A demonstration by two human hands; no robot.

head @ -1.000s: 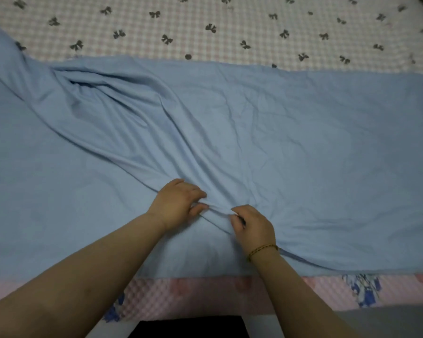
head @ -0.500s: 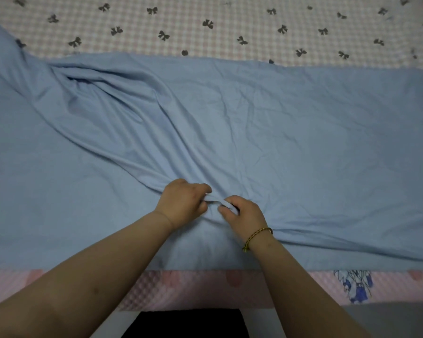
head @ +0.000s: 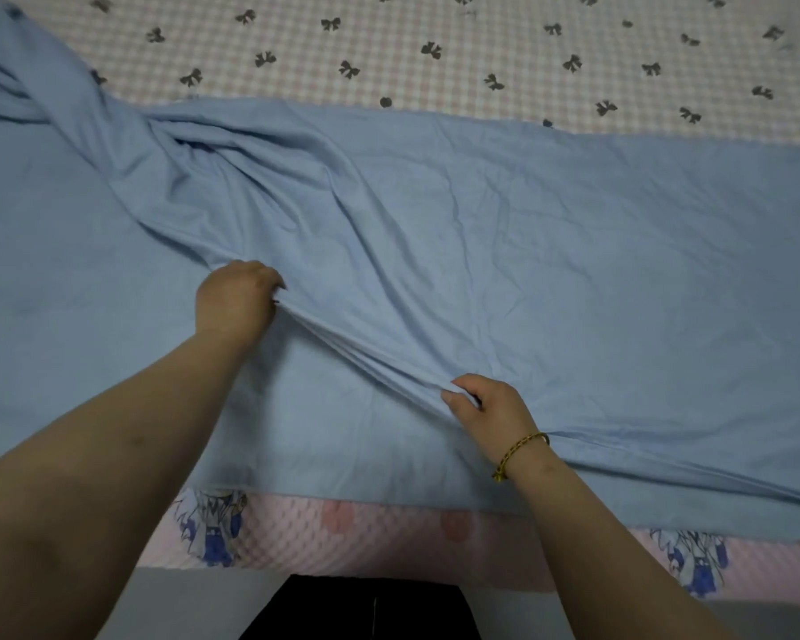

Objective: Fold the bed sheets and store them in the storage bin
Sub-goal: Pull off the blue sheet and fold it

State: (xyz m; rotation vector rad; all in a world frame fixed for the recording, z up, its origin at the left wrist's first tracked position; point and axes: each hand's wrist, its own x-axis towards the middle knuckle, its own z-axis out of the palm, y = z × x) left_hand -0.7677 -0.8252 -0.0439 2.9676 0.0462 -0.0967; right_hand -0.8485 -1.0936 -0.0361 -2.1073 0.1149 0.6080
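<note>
While the bed (head: 435, 34), with its checked cover printed with dark bows, fills the far part of the view, the light blue bed sheet (head: 596, 270) lies spread across its near half. The sheet is flat but creased on the right and bunched in long slanting folds toward the far left. A pink quilted pad (head: 389, 531) shows under its near edge. The left hand (head: 236, 302) grips a raised ridge of the sheet, its fingers (head: 271, 280) curled around the cloth. The right hand (head: 486, 408), with a braided bracelet (head: 523, 448) on the wrist, pinches the same ridge nearer to the person, so the ridge runs taut between both hands.

It seems the person is only at the beginning, finding an edge for the first fold. The next move probably needs both hands to lift this ridge together and lay it over evenly, then smooth the bunched left side. No storage bin is in view.
</note>
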